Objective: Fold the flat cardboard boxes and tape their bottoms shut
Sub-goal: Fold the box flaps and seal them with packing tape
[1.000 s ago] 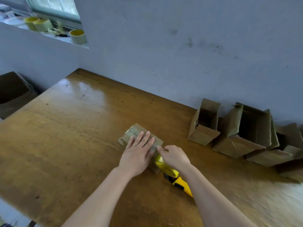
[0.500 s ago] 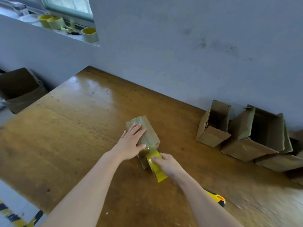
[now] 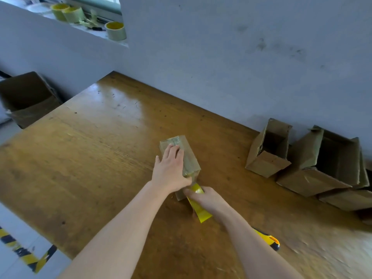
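Left hand [image 3: 171, 170] is flat on top of the small cardboard box [image 3: 190, 158], fingers straight and pressed together, thumb out to the side, palm pressing down. The box stands near the middle of the wooden table [image 3: 90, 158]. Right hand [image 3: 207, 198] is at the box's near end, at 6 o'clock from it, fingers curled round the yellow tape [image 3: 201, 213]. The thumb pinches the tape close against the cardboard. One end of the tape runs up onto the box and the other sticks out below the hand.

The count: one box under the hands, and three folded boxes [image 3: 265, 160] plainly seen along the wall at 3 o'clock, open sides showing; any beyond them at the edge I cannot make out. One yellow box cutter [image 3: 270, 239] lies at 5 o'clock, partly behind the right forearm. Three tape rolls [image 3: 115, 31] sit on the windowsill at 11 o'clock. One large open carton [image 3: 26, 97] is off the table at 9 o'clock.
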